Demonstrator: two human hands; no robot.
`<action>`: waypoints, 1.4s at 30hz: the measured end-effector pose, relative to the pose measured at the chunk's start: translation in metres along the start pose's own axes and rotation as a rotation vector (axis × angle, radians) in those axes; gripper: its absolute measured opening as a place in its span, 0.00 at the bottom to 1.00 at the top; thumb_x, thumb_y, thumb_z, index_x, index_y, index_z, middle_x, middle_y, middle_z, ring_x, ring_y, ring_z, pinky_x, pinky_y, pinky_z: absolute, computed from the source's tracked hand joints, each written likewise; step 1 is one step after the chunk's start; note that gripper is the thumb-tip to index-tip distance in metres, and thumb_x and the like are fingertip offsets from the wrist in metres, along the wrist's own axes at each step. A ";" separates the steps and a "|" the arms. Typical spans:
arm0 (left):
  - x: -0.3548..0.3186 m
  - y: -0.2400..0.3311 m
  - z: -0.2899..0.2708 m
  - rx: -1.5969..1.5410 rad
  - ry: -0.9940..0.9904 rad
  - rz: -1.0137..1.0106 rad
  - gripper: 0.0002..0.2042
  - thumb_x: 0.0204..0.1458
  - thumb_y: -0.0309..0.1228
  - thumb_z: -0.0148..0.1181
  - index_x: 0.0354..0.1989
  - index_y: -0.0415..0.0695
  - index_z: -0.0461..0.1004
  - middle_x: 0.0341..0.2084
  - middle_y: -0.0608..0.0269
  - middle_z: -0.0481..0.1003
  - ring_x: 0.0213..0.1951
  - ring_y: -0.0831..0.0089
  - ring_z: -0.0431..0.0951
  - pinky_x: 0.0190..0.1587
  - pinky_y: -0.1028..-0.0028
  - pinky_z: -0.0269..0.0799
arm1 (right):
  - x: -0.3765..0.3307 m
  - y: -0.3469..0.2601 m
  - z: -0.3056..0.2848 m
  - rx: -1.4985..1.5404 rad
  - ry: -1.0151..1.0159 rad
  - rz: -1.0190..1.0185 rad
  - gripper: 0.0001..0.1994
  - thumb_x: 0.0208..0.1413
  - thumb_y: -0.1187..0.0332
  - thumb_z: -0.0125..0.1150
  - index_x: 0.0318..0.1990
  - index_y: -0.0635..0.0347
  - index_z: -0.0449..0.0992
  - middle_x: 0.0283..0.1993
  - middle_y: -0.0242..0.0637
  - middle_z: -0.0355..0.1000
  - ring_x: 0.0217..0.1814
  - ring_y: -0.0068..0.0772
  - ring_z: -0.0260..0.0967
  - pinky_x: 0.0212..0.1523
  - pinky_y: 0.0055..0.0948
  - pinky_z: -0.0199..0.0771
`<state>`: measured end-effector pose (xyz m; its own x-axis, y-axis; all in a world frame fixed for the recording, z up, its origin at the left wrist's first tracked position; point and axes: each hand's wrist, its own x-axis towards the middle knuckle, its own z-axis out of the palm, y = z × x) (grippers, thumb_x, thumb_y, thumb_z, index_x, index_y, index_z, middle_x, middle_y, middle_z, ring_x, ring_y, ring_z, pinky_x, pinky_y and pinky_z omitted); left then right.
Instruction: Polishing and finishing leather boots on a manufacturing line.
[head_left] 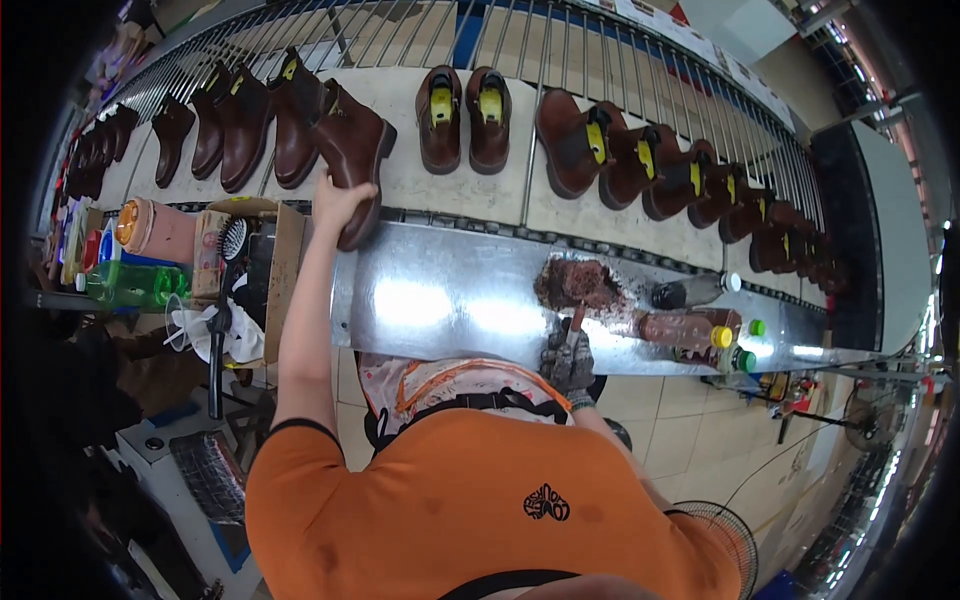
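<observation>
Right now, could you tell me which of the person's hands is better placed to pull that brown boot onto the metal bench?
Probably the left hand: it already grips the brown boot at the conveyor's edge. The gloved right hand is far off, holding a brush near the stained pad.

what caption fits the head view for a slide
Left hand grips a brown boot on the conveyor; gloved right hand holds a brush.
</observation>
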<state>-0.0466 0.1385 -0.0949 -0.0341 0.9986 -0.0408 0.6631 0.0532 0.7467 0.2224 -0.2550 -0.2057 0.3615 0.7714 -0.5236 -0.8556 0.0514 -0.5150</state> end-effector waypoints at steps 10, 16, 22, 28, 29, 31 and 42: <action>-0.182 0.006 0.005 0.262 -0.082 0.176 0.42 0.23 0.39 0.71 0.52 0.38 0.62 0.40 0.43 0.71 0.43 0.49 0.73 0.46 0.59 0.68 | 0.020 0.012 -0.048 -0.540 -0.055 -0.180 0.21 0.53 0.63 0.52 0.52 0.65 0.65 0.40 0.49 0.69 0.40 0.47 0.68 0.42 0.36 0.69; -0.201 0.012 0.010 0.427 -0.264 0.187 0.45 0.26 0.39 0.71 0.57 0.40 0.57 0.42 0.43 0.70 0.44 0.47 0.72 0.46 0.59 0.68 | -0.039 -0.021 0.015 -1.410 0.124 -0.389 0.28 0.56 0.65 0.51 0.62 0.68 0.52 0.58 0.54 0.59 0.56 0.50 0.63 0.54 0.39 0.64; -0.114 -0.003 0.002 -0.506 -0.516 -0.015 0.17 0.51 0.31 0.53 0.50 0.42 0.71 0.42 0.57 0.75 0.47 0.68 0.73 0.49 0.70 0.67 | -0.053 -0.040 0.068 -1.364 0.112 -0.419 0.33 0.55 0.64 0.53 0.65 0.60 0.46 0.44 0.46 0.69 0.34 0.34 0.70 0.35 0.31 0.71; -0.065 0.034 0.058 -0.812 -0.736 -0.006 0.32 0.60 0.55 0.29 0.48 0.39 0.72 0.37 0.61 0.76 0.42 0.76 0.72 0.49 0.76 0.64 | -0.057 -0.038 0.077 -0.984 0.006 -0.107 0.33 0.53 0.81 0.45 0.67 0.47 0.46 0.38 0.34 0.67 0.28 0.19 0.63 0.24 0.20 0.66; -0.065 0.045 0.053 -0.652 -0.879 -0.097 0.34 0.59 0.57 0.28 0.36 0.38 0.76 0.26 0.61 0.76 0.40 0.72 0.72 0.48 0.74 0.65 | -0.064 -0.041 0.082 -1.145 0.034 -0.170 0.34 0.52 0.81 0.45 0.67 0.47 0.46 0.37 0.34 0.67 0.26 0.18 0.63 0.22 0.19 0.66; -0.060 0.040 0.067 -0.869 -0.839 -0.043 0.36 0.59 0.58 0.28 0.23 0.38 0.74 0.18 0.60 0.72 0.38 0.67 0.72 0.48 0.71 0.64 | -0.058 -0.036 0.065 -1.179 -0.021 -0.376 0.34 0.52 0.79 0.46 0.67 0.47 0.46 0.36 0.32 0.67 0.23 0.17 0.63 0.22 0.17 0.66; -0.105 0.071 0.005 -1.357 -0.907 0.600 0.29 0.59 0.46 0.35 0.11 0.42 0.68 0.15 0.61 0.67 0.38 0.62 0.65 0.55 0.67 0.51 | -0.079 -0.047 0.103 -0.730 0.007 -0.486 0.17 0.55 0.79 0.46 0.54 0.62 0.62 0.36 0.35 0.70 0.24 0.18 0.67 0.25 0.20 0.71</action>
<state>0.0080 0.0372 -0.0410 0.6717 0.5855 0.4539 -0.6375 0.1447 0.7567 0.1965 -0.2529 -0.0704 0.6285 0.7658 -0.1365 -0.1562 -0.0476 -0.9866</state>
